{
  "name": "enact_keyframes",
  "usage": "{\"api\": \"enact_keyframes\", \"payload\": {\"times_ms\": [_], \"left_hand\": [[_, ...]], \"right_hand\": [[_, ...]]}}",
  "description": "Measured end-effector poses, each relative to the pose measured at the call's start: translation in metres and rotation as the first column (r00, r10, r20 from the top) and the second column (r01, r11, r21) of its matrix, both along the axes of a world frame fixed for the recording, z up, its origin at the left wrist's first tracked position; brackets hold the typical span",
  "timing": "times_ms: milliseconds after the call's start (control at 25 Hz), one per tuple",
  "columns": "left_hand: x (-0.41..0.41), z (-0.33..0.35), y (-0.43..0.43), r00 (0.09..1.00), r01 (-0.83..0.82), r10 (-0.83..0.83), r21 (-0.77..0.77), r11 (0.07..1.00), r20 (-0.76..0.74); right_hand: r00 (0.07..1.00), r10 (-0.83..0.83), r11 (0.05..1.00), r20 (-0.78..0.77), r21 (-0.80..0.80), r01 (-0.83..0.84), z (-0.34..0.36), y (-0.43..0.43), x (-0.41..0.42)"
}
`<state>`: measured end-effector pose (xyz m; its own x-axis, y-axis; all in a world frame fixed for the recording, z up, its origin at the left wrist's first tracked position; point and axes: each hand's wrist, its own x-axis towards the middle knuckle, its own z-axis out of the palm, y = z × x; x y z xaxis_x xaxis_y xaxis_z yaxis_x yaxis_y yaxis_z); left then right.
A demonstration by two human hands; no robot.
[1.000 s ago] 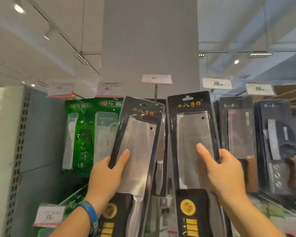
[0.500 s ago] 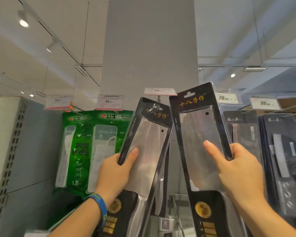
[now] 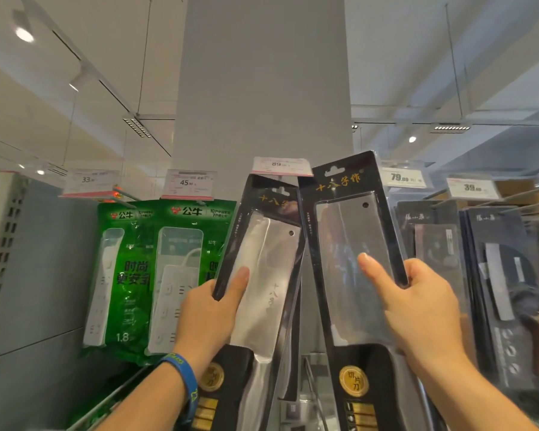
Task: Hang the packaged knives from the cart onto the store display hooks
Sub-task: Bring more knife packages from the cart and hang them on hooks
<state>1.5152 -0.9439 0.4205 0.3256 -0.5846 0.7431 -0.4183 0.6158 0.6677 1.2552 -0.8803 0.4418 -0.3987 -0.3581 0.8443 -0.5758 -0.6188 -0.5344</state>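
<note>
1. Knives up, one pack in each hand, both raised in front of the display wall.
2. My left hand (image 3: pixel 209 309) grips the left packaged knife (image 3: pixel 271 275) by its left edge, about halfway down the clear blister. The thumb (image 3: pixel 238 283) lies flat across the front over the blade, and the other fingers are wrapped out of sight behind the card.
3. That pack leans with its top tipped to the right, and its hang slot sits just under the 89 price tag (image 3: pixel 280 165).
4. My right hand (image 3: pixel 417 306) grips the right packaged knife (image 3: pixel 346 244) by its right edge, thumb (image 3: pixel 374 275) pressed on the front of the blister, fingers curled round the back.
5. This one tilts the other way, top to the left, and reaches higher. Its upper left corner covers the right end of the 89 price tag.
6. The two packs meet near their tops and spread apart lower down, like a narrow upside-down V.
7. Both blades point up; the black handle ends with round gold labels hang below my hands.
8. The hook under the 89 price tag is hidden behind the cards, so I cannot tell whether either slot is on it.
9. Green power-strip packs (image 3: pixel 181 275) hang just left of my left hand, and dark knife packs (image 3: pixel 504 275) hang just right of my right hand.
10. A grey pillar (image 3: pixel 262 88) rises behind, and a blue wristband (image 3: pixel 184 377) circles my left wrist.
</note>
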Motion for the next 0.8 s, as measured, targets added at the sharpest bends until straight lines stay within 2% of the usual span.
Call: {"api": "enact_keyframes", "payload": {"times_ms": [120, 360, 560, 760, 800], "left_hand": [[-0.001, -0.001, 0.000, 0.998, 0.033, -0.033, 0.001, 0.999, -0.055], [-0.003, 0.002, 0.001, 0.995, -0.070, 0.070, -0.001, 0.998, 0.067], [-0.019, 0.000, 0.001, 0.998, 0.058, -0.056, 0.073, 0.996, -0.032], [-0.011, 0.004, -0.001, 0.994, -0.072, 0.069, 0.027, 0.997, 0.087], [-0.009, 0.004, -0.002, 0.996, -0.063, 0.060, 0.041, 0.997, 0.069]], "right_hand": [[0.999, 0.033, 0.999, -0.002, 0.001, -0.033, -0.002, 0.000, 0.003], [0.996, 0.092, 0.995, 0.007, 0.035, -0.092, -0.007, -0.004, 0.007], [0.994, 0.104, 0.994, 0.041, 0.042, -0.105, -0.010, -0.003, 0.004], [0.993, 0.105, 0.993, 0.052, 0.048, -0.108, -0.012, -0.004, 0.003], [0.992, 0.110, 0.992, 0.062, 0.052, -0.113, -0.013, -0.006, 0.003]]}}
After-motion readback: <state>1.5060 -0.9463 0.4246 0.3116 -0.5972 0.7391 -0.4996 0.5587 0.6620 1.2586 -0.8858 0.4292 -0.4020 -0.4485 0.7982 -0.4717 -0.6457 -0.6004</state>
